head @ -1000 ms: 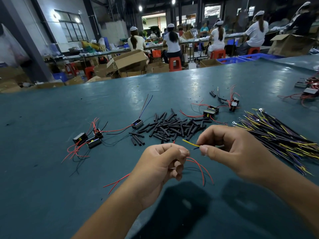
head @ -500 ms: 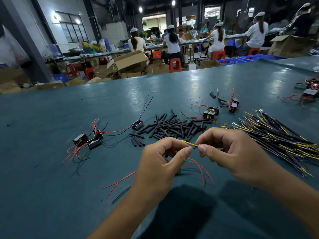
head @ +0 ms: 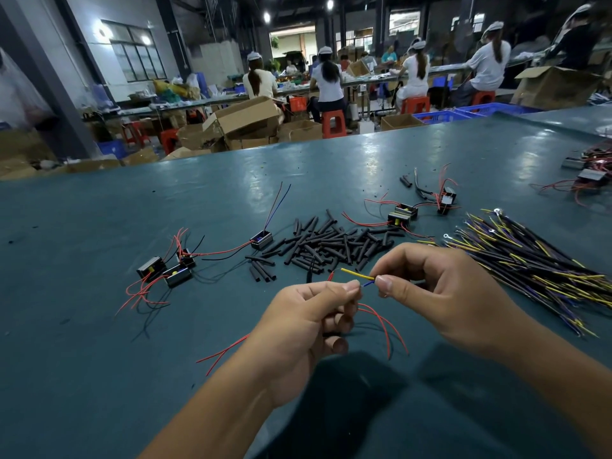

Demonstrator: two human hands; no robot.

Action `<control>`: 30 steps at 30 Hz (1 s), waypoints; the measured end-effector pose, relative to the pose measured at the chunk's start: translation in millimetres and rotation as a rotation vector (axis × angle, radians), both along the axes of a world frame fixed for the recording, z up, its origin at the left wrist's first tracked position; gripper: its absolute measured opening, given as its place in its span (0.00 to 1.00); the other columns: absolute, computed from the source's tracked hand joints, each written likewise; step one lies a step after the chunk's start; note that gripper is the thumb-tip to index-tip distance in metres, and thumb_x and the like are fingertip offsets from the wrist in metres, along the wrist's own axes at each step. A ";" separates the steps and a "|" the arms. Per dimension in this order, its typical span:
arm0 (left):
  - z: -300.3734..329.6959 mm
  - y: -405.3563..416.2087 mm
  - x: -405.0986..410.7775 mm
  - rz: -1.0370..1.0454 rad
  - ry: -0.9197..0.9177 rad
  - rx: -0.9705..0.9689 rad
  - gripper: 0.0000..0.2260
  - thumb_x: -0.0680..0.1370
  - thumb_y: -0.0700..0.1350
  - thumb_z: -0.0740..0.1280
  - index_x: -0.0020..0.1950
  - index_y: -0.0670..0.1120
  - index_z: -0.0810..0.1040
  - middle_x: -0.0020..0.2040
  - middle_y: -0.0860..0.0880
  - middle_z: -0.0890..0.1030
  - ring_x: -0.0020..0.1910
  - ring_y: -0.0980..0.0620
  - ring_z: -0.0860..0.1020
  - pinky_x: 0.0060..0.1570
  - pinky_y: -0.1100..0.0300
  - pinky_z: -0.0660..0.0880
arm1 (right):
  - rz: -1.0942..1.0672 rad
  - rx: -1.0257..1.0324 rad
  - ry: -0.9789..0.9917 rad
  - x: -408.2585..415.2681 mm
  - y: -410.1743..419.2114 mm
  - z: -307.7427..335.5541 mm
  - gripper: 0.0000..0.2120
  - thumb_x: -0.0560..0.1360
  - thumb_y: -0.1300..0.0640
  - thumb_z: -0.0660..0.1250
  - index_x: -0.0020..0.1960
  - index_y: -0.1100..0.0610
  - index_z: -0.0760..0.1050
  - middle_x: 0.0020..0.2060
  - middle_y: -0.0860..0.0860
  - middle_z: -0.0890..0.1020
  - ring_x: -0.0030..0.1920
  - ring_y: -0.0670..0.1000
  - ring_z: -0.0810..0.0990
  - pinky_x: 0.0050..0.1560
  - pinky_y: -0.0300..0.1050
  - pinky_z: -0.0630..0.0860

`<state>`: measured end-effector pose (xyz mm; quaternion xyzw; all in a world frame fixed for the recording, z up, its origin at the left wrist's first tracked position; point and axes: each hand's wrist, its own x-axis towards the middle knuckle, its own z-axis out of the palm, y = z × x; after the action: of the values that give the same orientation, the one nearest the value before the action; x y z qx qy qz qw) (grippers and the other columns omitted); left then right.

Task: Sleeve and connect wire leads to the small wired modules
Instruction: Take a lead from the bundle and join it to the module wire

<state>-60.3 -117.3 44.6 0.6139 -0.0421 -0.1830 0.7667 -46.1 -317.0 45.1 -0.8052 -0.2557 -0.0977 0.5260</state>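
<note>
Head view: left hand (head: 298,329) and right hand (head: 440,293) each pinch, seemingly, one blue wire (head: 367,283) stretched between their grips.

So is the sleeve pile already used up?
No, a heap of black sleeves lies on the table beyond both hands.

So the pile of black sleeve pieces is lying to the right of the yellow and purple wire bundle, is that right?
Not quite. In the head view the pile of black sleeve pieces lies to the left of the yellow and purple wire bundle, beyond both hands.

Module in left hand (head: 298,326) hidden; wire joint too small
</note>
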 end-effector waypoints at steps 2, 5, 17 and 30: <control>1.0 1.7 2.1 0.038 -0.022 0.006 0.07 0.69 0.50 0.74 0.35 0.48 0.82 0.34 0.51 0.75 0.29 0.57 0.71 0.28 0.65 0.67 | -0.004 0.002 0.001 0.1 -0.5 1.0 0.02 0.76 0.57 0.71 0.46 0.51 0.81 0.39 0.48 0.84 0.41 0.48 0.82 0.41 0.41 0.78; 2.2 6.5 6.4 0.159 -0.053 -0.005 0.07 0.66 0.50 0.75 0.36 0.48 0.83 0.34 0.50 0.76 0.28 0.57 0.71 0.26 0.65 0.68 | -0.026 0.032 0.007 0.5 -2.5 2.2 0.04 0.76 0.59 0.71 0.45 0.51 0.81 0.39 0.50 0.84 0.41 0.49 0.82 0.41 0.41 0.79; 3.7 7.5 -0.1 0.417 -1.052 0.635 0.01 0.76 0.44 0.72 0.45 0.49 0.83 0.37 0.59 0.78 0.34 0.58 0.74 0.36 0.71 0.66 | -0.020 -0.007 0.017 -1.4 -1.4 2.7 0.04 0.76 0.60 0.72 0.46 0.51 0.80 0.39 0.50 0.83 0.41 0.51 0.81 0.39 0.41 0.77; -15.1 -8.2 -4.4 0.330 -0.745 0.432 0.04 0.74 0.44 0.73 0.40 0.50 0.81 0.30 0.58 0.78 0.29 0.63 0.72 0.33 0.70 0.68 | 0.029 0.405 0.282 1.1 4.8 -1.4 0.09 0.75 0.68 0.69 0.46 0.54 0.80 0.38 0.52 0.83 0.35 0.45 0.75 0.31 0.35 0.70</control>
<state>-64.7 -125.4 29.5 0.7822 -0.1776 0.1701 0.5725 -45.0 -312.1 43.8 -0.6854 -0.1663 -0.0262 0.7085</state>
